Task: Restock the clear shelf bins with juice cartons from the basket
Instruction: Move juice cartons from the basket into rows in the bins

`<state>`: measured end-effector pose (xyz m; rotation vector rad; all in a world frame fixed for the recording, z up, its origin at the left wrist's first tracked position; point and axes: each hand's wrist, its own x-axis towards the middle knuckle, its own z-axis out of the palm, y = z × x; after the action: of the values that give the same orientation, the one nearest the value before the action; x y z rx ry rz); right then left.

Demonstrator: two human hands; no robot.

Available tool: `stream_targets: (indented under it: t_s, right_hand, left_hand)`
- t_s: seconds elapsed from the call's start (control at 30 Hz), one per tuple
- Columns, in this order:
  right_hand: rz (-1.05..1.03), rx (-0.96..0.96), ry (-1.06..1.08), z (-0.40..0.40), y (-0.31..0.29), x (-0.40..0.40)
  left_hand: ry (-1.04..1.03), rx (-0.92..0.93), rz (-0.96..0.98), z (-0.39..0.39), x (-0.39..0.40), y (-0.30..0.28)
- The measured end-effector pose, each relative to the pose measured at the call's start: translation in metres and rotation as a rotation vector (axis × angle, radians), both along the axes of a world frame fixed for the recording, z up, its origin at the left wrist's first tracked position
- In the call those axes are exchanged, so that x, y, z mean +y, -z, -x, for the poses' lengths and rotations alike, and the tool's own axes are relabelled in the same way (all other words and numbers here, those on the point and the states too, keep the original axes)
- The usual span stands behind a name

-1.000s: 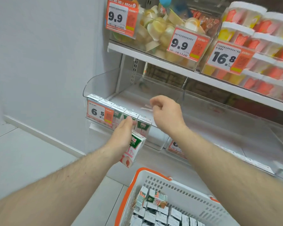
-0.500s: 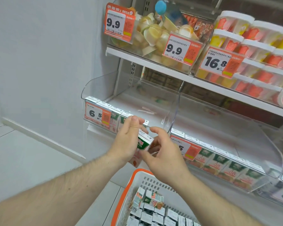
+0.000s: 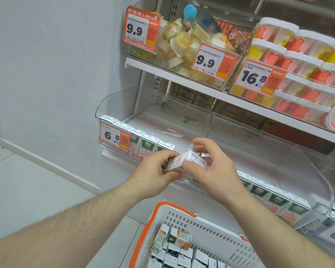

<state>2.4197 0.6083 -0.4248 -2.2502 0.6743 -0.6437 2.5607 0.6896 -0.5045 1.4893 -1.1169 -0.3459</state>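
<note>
We've got one carton [image 3: 184,163] pinched between both hands just in front of the left bin [image 3: 112,105]. Left hand [image 3: 155,171] fingers are clamped on its end, right hand [image 3: 209,167] thumb on it with the upper fingers spread loose. Sloppy handoff and it drops back into the basket [image 3: 182,215], or clips the front row [image 3: 143,140] going in.

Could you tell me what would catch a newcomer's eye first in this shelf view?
Probably the two hands mid-frame: the left hand and right hand share a grip on one juice carton before the clear shelf bin. Next, the orange price tags above, and the white basket of cartons below.
</note>
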Motion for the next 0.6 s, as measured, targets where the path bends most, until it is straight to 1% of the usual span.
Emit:
stream_targets:
  t_s: [0.1, 0.17, 0.2, 0.27, 0.3, 0.4, 0.47, 0.6]
  right_hand:
    - [0.179, 0.113, -0.001, -0.011, -0.011, 0.005]
    - [0.28, 0.065, 0.059, -0.016, -0.022, 0.007]
    - [0.311, 0.016, 0.107, -0.019, -0.031, 0.006]
    - [0.35, -0.031, 0.169, -0.029, -0.051, 0.0]
    - [0.377, 0.012, 0.185, -0.037, -0.059, -0.006]
    - [0.412, 0.292, 0.198, -0.07, -0.065, -0.02]
    - [0.386, 0.436, 0.197, -0.087, -0.058, -0.025]
    - [0.261, 0.635, 0.203, -0.106, -0.042, -0.03]
  left_hand:
    - [-0.047, -0.015, 0.027, 0.0, -0.003, 0.001]
    - [-0.152, 0.044, 0.096, 0.005, -0.005, -0.003]
    - [-0.232, 0.119, 0.112, 0.009, -0.005, -0.005]
    - [-0.343, 0.357, 0.051, 0.011, -0.008, -0.007]
    - [-0.351, 0.5, -0.002, 0.011, -0.01, -0.006]
    - [-0.264, 0.859, -0.132, 0.007, -0.013, -0.007]
    - [-0.218, 0.983, -0.157, 0.007, -0.013, -0.012]
    - [-0.201, 1.106, -0.168, 0.004, -0.014, -0.016]
